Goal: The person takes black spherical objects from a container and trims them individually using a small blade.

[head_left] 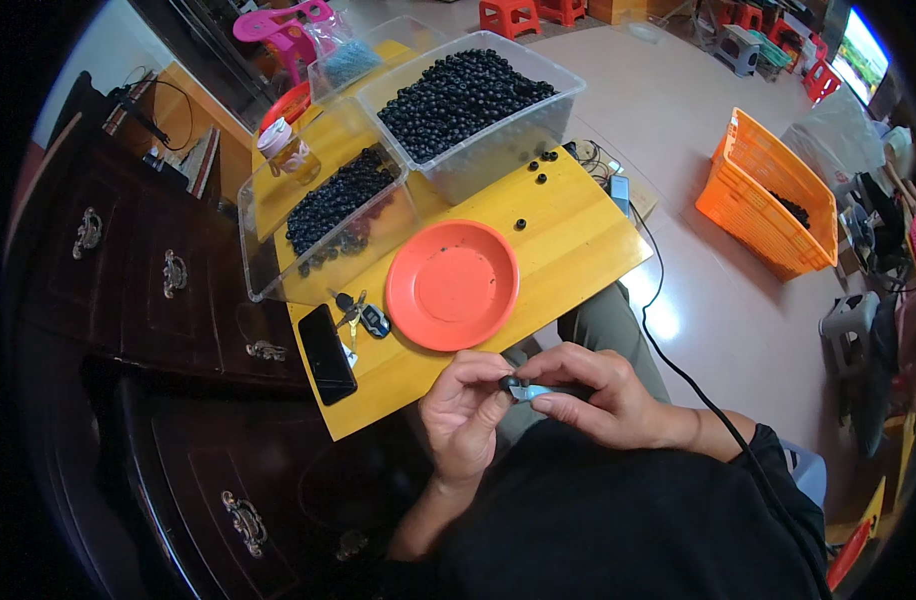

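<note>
Close to my body, just past the table's near edge, my left hand (462, 418) pinches a small round black part (509, 382) between thumb and fingers. My right hand (608, 396) is closed on a small light-blue tool (534, 392), whose pale end touches or nearly touches the black part. The tool's exact kind is hard to make out. Beyond both hands, an orange-red plastic basin (452, 285) with a few dark specks in it rests on the yellow table (563, 235). Several loose black parts (521, 224) lie to its right.
Behind the basin stand a large clear bin (518, 125) heaped with black parts and a smaller clear bin (261, 262) holding more. A phone (327, 354), keys (355, 312) and a lidded bottle (290, 152) are at left. On the floor sits an orange crate (743, 185); a black cable (668, 352) crosses nearby.
</note>
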Available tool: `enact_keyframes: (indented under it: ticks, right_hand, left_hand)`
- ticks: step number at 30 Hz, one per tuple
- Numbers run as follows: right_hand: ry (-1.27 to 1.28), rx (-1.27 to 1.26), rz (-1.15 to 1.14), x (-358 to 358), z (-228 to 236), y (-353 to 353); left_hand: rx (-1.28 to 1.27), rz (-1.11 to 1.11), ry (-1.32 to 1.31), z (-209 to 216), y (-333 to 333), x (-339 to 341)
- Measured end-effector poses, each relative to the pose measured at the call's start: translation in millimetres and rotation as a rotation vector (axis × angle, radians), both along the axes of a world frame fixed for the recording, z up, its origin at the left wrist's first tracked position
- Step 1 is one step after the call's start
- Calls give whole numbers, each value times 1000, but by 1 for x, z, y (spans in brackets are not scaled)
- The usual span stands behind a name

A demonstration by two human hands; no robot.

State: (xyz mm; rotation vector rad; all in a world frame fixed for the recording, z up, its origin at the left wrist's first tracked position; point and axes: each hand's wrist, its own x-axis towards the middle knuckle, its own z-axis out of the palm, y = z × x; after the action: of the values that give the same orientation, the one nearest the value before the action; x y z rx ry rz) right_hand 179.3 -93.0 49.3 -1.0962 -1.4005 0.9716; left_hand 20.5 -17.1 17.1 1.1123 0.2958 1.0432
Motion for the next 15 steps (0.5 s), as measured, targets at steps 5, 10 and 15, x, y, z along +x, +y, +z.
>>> enact_keyframes:
  ticks: [5, 10, 15]
  right_hand:
    - [-3, 23, -30, -2, -3, 0]
    - [-5, 66, -37, -3, -2, 0]
    - [34, 4, 6, -2, -2, -2]
  left_hand:
    - [63, 17, 47, -2, 0, -1]
    - [95, 29, 75, -3, -1, -3]
    - [69, 32, 31, -3, -4, -3]
